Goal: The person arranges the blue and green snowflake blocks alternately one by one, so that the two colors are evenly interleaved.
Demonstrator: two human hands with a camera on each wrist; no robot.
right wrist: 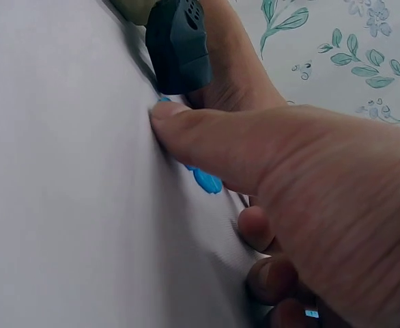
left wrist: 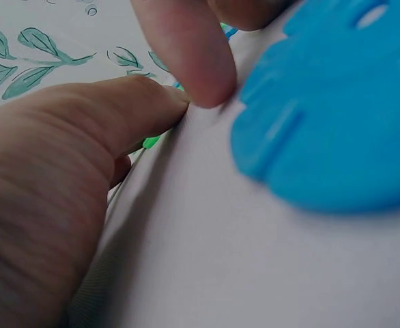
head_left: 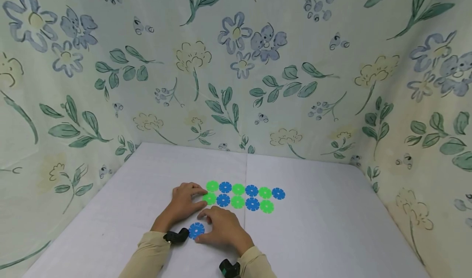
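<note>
A blue notched disc (head_left: 196, 231) lies flat on the white table in front of me, and its broad face fills the right of the left wrist view. My right hand (head_left: 225, 228) is spread around it, with the thumb at its lower right edge and the index finger just beyond its far edge. In the right wrist view, the thumb partly covers the blue disc (right wrist: 207, 181). My left hand (head_left: 182, 202) rests at the left end of two rows of discs, its fingertips at the near row's green disc (head_left: 209, 199).
The rows alternate green and blue; the far one ends in a blue disc (head_left: 278, 193), the near one in a green disc (head_left: 267, 206). Black wrist cameras sit on both wrists, the left one (head_left: 177, 235) close beside the loose disc. Floral cloth (head_left: 236, 105) surrounds the table.
</note>
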